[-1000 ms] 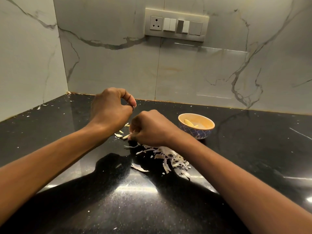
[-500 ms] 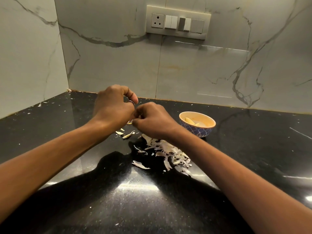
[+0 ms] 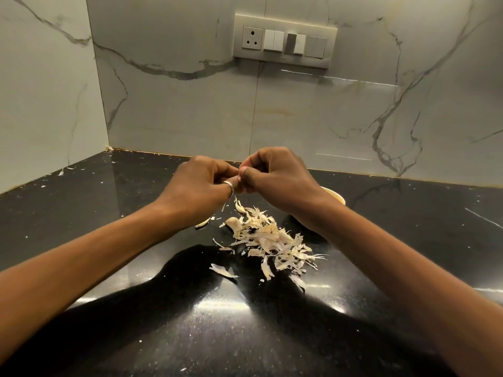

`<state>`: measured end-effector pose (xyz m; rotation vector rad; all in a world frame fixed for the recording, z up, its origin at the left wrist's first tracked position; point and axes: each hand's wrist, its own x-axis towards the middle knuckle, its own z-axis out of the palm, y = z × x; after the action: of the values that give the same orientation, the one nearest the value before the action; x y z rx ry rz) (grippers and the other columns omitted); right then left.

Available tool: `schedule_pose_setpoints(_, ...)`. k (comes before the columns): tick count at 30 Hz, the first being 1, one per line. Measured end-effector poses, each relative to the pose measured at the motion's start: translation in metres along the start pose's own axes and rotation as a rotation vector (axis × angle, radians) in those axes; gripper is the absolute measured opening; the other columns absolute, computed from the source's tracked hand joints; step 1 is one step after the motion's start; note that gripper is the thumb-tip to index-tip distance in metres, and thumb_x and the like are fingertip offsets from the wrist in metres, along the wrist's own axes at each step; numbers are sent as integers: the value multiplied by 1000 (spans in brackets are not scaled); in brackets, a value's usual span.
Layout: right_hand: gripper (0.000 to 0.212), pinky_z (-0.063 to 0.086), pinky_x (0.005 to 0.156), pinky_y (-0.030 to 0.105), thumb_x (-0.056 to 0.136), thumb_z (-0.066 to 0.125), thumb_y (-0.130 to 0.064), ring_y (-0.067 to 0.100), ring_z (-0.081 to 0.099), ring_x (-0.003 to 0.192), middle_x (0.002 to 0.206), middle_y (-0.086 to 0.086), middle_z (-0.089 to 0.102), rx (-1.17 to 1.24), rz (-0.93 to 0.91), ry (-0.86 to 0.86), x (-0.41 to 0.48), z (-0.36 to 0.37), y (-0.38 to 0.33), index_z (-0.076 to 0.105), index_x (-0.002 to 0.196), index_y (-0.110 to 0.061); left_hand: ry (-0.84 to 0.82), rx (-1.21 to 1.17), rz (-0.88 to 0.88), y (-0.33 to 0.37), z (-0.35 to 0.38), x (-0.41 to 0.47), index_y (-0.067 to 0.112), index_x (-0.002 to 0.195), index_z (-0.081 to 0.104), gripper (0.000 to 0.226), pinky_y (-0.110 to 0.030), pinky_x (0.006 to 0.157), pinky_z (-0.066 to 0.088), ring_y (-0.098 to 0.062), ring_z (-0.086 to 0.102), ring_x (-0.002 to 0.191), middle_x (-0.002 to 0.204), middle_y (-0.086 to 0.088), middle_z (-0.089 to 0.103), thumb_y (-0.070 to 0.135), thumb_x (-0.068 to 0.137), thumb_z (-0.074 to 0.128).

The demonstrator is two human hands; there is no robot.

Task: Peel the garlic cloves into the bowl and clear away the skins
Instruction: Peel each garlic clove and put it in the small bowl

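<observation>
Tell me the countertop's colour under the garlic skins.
The countertop is glossy black with fine pale flecks; the head view shows it best.

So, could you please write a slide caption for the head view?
Left hand and right hand pinch a barely visible garlic clove above the skins, bowl behind.

Left hand (image 3: 201, 186) and right hand (image 3: 275, 178) raised above glossy black speckled surface (image 3: 163, 308). Fingers (image 3: 249, 178) of both curled, tips meeting, pinching small pale garlic piece (image 3: 243, 168), mostly hidden. Silver ring (image 3: 229, 185) on left hand. Heap of papery off-white garlic skins (image 3: 272, 240) on surface, just below hands. Small bowl with pale yellow rim (image 3: 337, 196) behind right wrist, mostly hidden. Cream switch panel (image 3: 284, 40) on white veined marble wall (image 3: 177, 110).
</observation>
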<state>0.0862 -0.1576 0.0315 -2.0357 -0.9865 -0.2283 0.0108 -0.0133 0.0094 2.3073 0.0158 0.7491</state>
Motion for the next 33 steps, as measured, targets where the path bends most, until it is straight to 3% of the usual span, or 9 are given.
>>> schedule_pose_setpoints(2,10,60,81,48,97,65,-13,19,72,82,83,2,75,-8,-32,19,-4,-1,6,73,92,-15,-28,36,18,0,0,0,21,107,77,15,-9,50,40,4,55,49,64,16,63,19,97,66)
schedule_pose_setpoints(8,8,58,72,37,97,66,-18,14,67,75,81,-3,71,-104,-133,-4,-8,-3,16,73,97,-14,-79,196,107,0,1,0,19,93,77,19,-13,49,34,3,50,52,62,11,59,29,99,62)
schedule_pose_setpoints(13,14,40,56,20,99,62,-19,6,55,62,72,-8,63,-280,-297,-33,-11,-11,21,75,96,-12,-83,235,198,0,0,-2,17,84,76,23,-13,48,30,8,48,49,46,17,47,29,98,62)
schedule_pose_setpoints(18,19,41,54,29,97,60,-19,13,54,57,67,-2,63,-435,-411,-96,-12,-16,21,72,86,-9,-98,290,239,-1,2,-5,19,83,74,26,-24,50,24,12,49,53,52,36,51,34,98,59)
schedule_pose_setpoints(22,24,44,57,34,96,55,-23,19,55,58,68,3,62,-519,-447,-128,-12,-16,21,70,82,-9,-71,333,272,-3,2,-5,25,84,75,22,-27,52,30,-3,46,49,50,21,52,33,97,60)
schedule_pose_setpoints(24,27,43,54,32,96,54,-24,19,54,55,64,4,60,-539,-464,-128,-12,-16,21,69,79,-9,-56,366,301,-3,2,-5,24,86,76,19,-32,55,42,-9,47,53,51,14,49,27,97,62)
schedule_pose_setpoints(27,30,36,49,24,95,52,-24,16,49,49,58,2,57,-532,-475,-113,-13,-15,19,68,74,-9,-41,389,347,-3,1,-6,22,84,76,22,-41,59,52,-21,57,59,63,5,64,27,97,58)
schedule_pose_setpoints(29,31,27,49,16,93,52,-24,14,45,46,54,1,54,-524,-462,-82,-13,-14,18,68,71,-10,-40,418,365,-5,1,-5,21,83,75,29,-41,57,52,-22,59,59,66,1,66,32,93,51)
schedule_pose_setpoints(33,33,23,47,18,91,57,-21,14,38,43,49,1,49,-480,-407,4,-15,-9,18,63,61,-10,-16,466,391,-3,2,-5,23,86,77,28,-39,56,51,-20,55,56,61,1,62,25,86,49)
